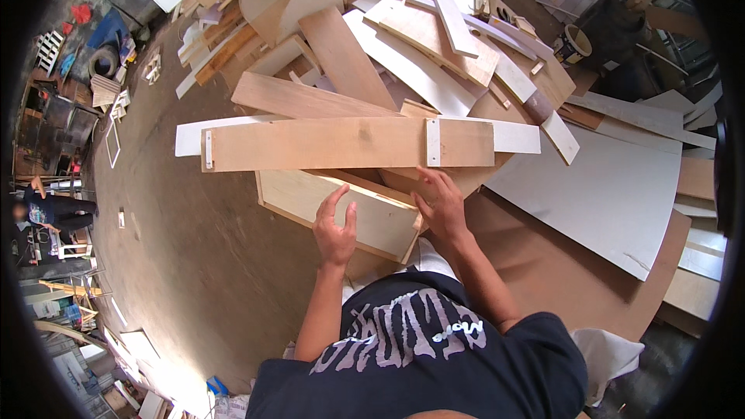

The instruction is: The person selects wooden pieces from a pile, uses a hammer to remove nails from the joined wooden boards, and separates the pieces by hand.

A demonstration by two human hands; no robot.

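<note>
A long tan wooden board lies crosswise in front of me, with a white strip at its left end and a second white strip nearer its right end. Behind it, a longer white board sticks out at both ends. My left hand is raised below the tan board, fingers and thumb apart, holding nothing. Close to the board's lower edge is my right hand, its fingers spread and bent; whether the fingertips touch the edge, I cannot tell. Under both hands sits a pale plywood piece with raised edges.
Beyond the boards rises a heap of offcuts, including a brown plank and a curved panel. To my right lie a large white panel and a brown sheet. Another person is at the far left, across the concrete floor.
</note>
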